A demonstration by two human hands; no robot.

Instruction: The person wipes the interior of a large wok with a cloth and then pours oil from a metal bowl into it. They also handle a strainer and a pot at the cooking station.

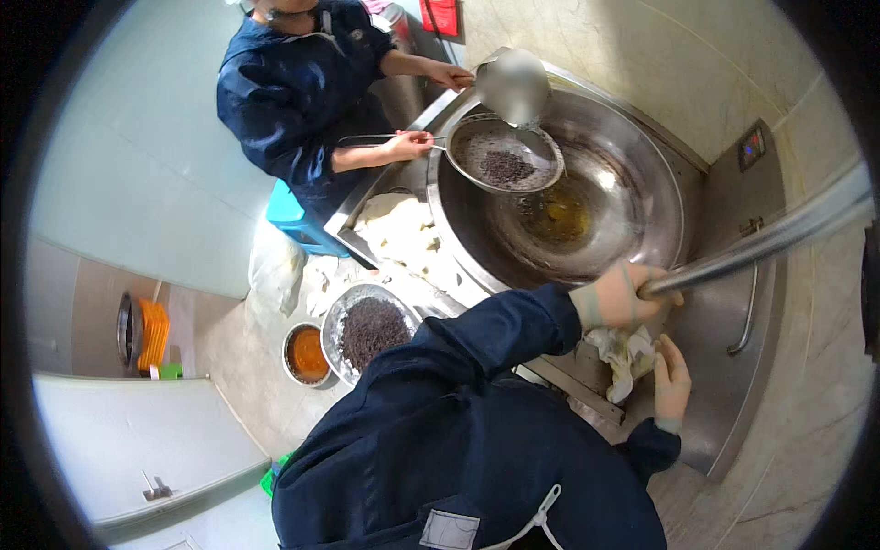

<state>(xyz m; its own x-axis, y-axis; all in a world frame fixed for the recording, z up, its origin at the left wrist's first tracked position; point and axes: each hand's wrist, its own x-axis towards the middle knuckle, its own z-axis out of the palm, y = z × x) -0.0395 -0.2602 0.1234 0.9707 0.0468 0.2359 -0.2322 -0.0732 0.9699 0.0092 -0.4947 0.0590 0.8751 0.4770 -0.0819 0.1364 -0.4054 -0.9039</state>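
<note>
My left hand is closed round the lower end of a long metal pole, which slants up to the right edge of view. Below it, my right hand is held with nothing in it, beside a crumpled whitish cloth on the steel stove ledge. In front of me is a large steel wok with a little yellowish liquid at its bottom. Over its far left rim, a co-worker's hands hold a wire strainer containing dark grains and a blurred round ladle.
White cloth lies on the stove's left corner. Lower left are a steel basin of dark grains and a pot of orange-brown liquid. A blue stool stands by the co-worker. A control panel is at the right.
</note>
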